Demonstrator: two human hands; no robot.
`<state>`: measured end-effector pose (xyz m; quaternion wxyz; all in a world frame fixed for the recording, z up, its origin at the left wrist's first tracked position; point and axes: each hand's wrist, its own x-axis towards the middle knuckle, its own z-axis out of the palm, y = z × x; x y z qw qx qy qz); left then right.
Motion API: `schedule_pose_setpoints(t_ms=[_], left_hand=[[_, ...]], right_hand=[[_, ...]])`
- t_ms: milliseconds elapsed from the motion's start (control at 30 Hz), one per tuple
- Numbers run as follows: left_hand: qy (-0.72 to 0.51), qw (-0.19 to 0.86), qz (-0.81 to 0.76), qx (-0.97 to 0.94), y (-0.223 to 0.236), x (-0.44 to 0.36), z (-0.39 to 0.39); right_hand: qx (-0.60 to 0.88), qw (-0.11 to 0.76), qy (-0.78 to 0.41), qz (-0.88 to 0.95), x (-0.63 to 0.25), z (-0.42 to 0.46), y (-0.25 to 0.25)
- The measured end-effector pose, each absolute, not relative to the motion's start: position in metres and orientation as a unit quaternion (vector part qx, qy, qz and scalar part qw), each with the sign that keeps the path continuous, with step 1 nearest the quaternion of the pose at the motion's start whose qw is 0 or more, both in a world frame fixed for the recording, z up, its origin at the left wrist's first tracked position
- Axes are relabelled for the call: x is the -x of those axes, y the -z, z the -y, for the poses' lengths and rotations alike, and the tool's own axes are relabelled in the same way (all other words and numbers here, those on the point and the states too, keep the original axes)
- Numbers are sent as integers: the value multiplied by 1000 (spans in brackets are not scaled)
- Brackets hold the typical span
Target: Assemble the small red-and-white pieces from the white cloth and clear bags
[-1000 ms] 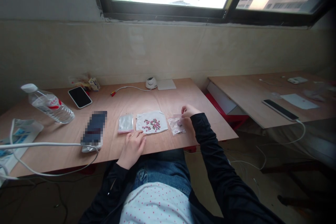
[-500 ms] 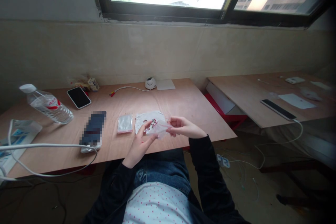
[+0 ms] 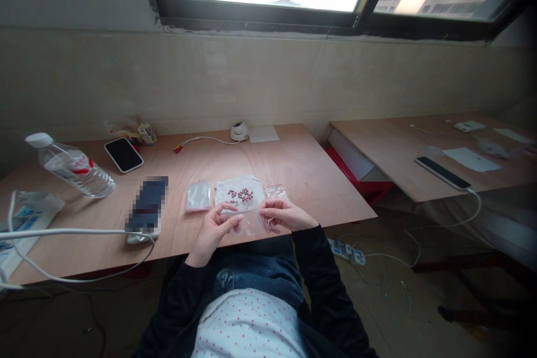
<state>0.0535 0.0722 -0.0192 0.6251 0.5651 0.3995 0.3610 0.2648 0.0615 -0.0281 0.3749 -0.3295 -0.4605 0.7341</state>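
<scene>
A clear plastic zip bag point(image 3: 251, 222) is stretched between my two hands just above the table's front edge. My left hand point(image 3: 217, 228) pinches its left side between thumb and fingers. At the opposite side, my right hand point(image 3: 285, 215) grips the bag's edge with closed fingertips. Behind the bag, a white cloth or paper point(image 3: 235, 183) bears several small pink and dark pieces point(image 3: 242, 195), too small to name. Left of it lies a stack of clear bags point(image 3: 198, 196). Another clear bag point(image 3: 276, 190) with a red line along its top lies behind my right hand.
A blurred-out phone point(image 3: 147, 201) with white cables, a water bottle point(image 3: 75, 168) and a second phone point(image 3: 123, 155) stand on the left. Toward the back are a white dome camera point(image 3: 239, 131) and a white sheet point(image 3: 264, 133). A second table point(image 3: 377, 145) is on the right.
Both hands have moved slightly left and toward me with the bag. The pieces on the cloth and the bag behind my right hand now show more fully.
</scene>
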Motion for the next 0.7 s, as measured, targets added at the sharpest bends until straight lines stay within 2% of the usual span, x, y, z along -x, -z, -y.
schedule_pose_setpoints(t_ms=[100,267,333,500,700], left_hand=[[-392,589,-428,-562,24,-54,-74],[-444,446,-487,-606,23,-56,-68],[-399,475,-448,-644,16,-56,-64],[-295,632,-327,-637,3,-60,-53],[-277,682,-304,-605,0,-61,-52]], right_hand=[[309,377,-754,442,-258,-56,28],[299,380,-757,439,-244,-51,30],[293,373,-762,441,-239,-51,32],[268,354,-779,443,-231,-50,34],[239,337,-795,445,-230,-48,30]])
